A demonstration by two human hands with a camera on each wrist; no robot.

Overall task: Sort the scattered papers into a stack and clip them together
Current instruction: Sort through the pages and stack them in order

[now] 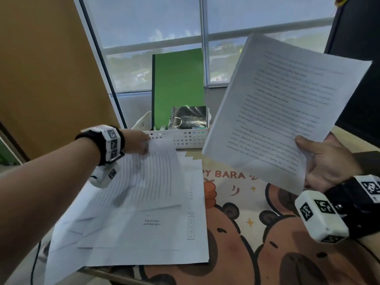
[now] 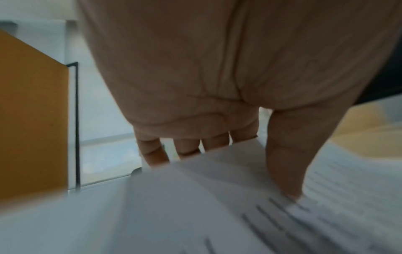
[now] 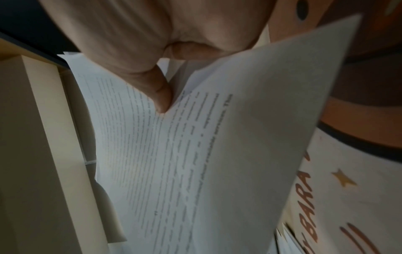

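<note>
Several printed sheets lie fanned out on the left of the desk. My left hand pinches the far corner of the top sheet and lifts it; in the left wrist view the thumb lies on that sheet and the fingers go behind its edge. My right hand holds a bundle of printed pages in the air at the right, thumb on top. The right wrist view shows the thumb pressed into the pages. No clip is in view.
A white perforated basket stands at the back of the desk with a green folder and a black spiral notebook in it. A capybara desk mat covers the desk. An orange panel stands at left, a window behind.
</note>
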